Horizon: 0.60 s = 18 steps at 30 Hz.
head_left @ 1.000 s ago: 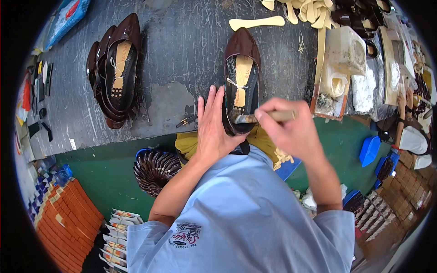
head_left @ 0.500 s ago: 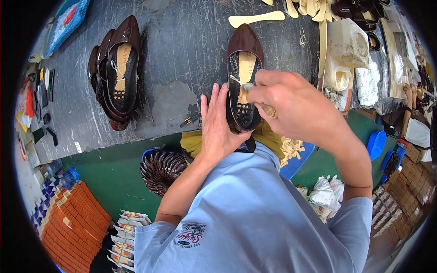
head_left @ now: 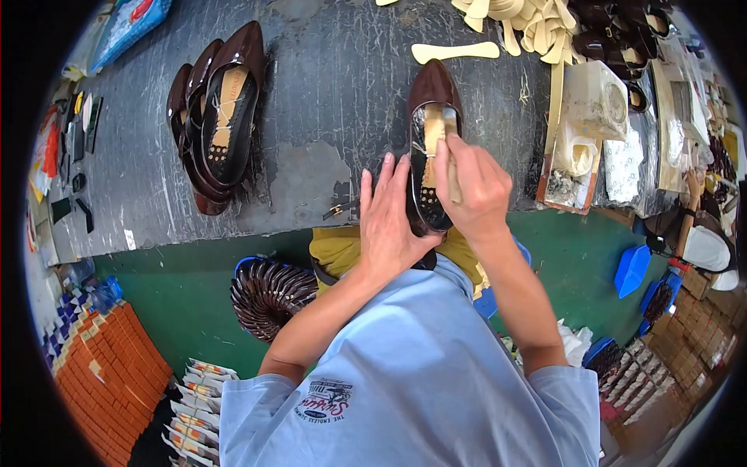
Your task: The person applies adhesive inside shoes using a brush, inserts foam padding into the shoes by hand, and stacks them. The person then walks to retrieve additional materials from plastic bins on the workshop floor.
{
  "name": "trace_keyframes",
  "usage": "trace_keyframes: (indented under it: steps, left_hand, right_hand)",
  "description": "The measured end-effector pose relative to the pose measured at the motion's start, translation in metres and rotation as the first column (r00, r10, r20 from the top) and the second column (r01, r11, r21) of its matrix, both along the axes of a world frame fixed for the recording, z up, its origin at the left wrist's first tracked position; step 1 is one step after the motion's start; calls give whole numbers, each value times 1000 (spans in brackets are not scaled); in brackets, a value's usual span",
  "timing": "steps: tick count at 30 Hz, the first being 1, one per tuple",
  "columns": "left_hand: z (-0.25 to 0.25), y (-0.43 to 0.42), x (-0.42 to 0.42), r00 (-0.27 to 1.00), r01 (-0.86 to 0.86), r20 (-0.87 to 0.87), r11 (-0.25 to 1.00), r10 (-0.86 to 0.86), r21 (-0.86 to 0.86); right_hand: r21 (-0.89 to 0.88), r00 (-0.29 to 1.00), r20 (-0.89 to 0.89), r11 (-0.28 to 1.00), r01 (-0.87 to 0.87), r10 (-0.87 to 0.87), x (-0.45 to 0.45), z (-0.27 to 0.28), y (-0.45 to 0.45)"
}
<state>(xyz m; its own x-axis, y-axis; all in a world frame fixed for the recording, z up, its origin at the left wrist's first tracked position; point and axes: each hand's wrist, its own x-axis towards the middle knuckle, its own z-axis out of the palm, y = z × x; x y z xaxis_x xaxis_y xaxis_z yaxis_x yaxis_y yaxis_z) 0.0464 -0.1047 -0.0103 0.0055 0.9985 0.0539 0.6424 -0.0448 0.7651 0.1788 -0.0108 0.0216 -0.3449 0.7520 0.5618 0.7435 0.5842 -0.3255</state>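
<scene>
A dark brown patent pointed shoe lies toe-away on the worktop in front of me. My left hand braces its heel, the thumb behind it and the fingers stretched along its left side. In my right hand is a brush with a pale handle, gripped closed, its head over the shoe's insole. That insole is tan with dark holes near the heel; the brush and fingers hide part of it. A small strap with a buckle lies beside my left hand.
Several matching shoes stand grouped at left. One cream insole piece lies beyond the toe, with a pile of insole pieces behind. A grimy white container stands at right. Below the worktop edge, a blue tub holds dark rounded pieces.
My right hand has swung toward me and upright, and the brush has moved forward along the insole toward the toe. My left hand stays at the heel. The whole view has shifted slightly.
</scene>
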Motion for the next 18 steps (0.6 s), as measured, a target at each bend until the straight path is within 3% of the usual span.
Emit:
trace_keyframes:
  steps: [3,7,12,18]
  left_hand:
    - [-2,-2,2,1000,-4,1,1000,4,7]
    - [-7,-3,3,1000,-20,17,998,19,58]
    - [-6,-3,2,1000,-23,17,998,22,63]
    - [-5,-2,2,1000,-8,2,999,7,46]
  right_hand:
    - [-55,985,-143,995,87,-94,0,6,-18]
    - [-215,963,-206,968,128,-173,5,21,-50]
    - [-315,959,-218,943,106,-180,11,41,-78]
    - [-558,951,-213,827,68,-222,21,74,-86]
